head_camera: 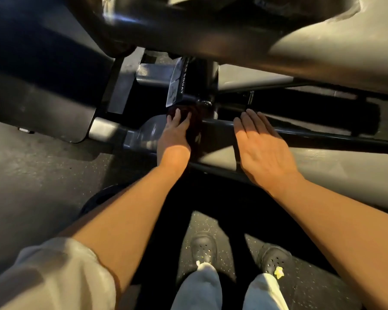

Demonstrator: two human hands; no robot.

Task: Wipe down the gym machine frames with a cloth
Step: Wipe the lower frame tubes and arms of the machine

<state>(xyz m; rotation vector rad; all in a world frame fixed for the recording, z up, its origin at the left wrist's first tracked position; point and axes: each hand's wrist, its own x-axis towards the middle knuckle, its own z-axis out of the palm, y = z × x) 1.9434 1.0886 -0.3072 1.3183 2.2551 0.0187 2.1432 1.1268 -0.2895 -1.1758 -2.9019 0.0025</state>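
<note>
Left hand (176, 130) pressed onto a dark cloth (194, 128), fingers spread over it and bent lightly at the tips, so the grip reads as a flat press rather than a closed fist; cloth sandwiched between palm and the low horizontal frame tube (220, 139), bunched towards the upright post with its label (176, 86); right hand (263, 148) flat and empty, fingers straight, resting on the same tube further along to the right, apparently as a brace.

Tube's long axis running left to right across the view, rising slightly rightward; unwiped length lying mostly to the right of the cloth, between the two hands and beyond; left hand the nearer one to the work, indeed already on it; likely next stroke a slide along that axis, with the right hand in the path. Below, speckled floor (211, 222) and two dark clogs (204, 245).
</note>
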